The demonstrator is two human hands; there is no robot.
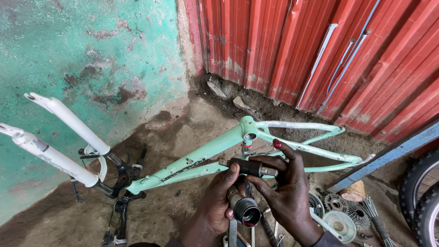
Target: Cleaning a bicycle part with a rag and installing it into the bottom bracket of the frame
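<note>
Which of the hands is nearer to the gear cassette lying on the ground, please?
Right. The right hand is just beside the gear cassette; the left hand sits farther away, beyond the right one.

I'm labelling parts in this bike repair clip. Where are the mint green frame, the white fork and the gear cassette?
mint green frame (206, 153), head view, on the sloping down tube.
white fork (68, 119), head view, middle of the upper fork leg.
gear cassette (340, 203), head view, on the toothed sprockets lying on the ground.

Black cylinder and dark cup-shaped part, lower centre of the frame

The black cylinder (247, 167) lies nearly level, a metal stub at its right end; just below it the round dark cup-shaped part (246, 211) faces the camera, open mouth showing a reddish inner rim.
</note>
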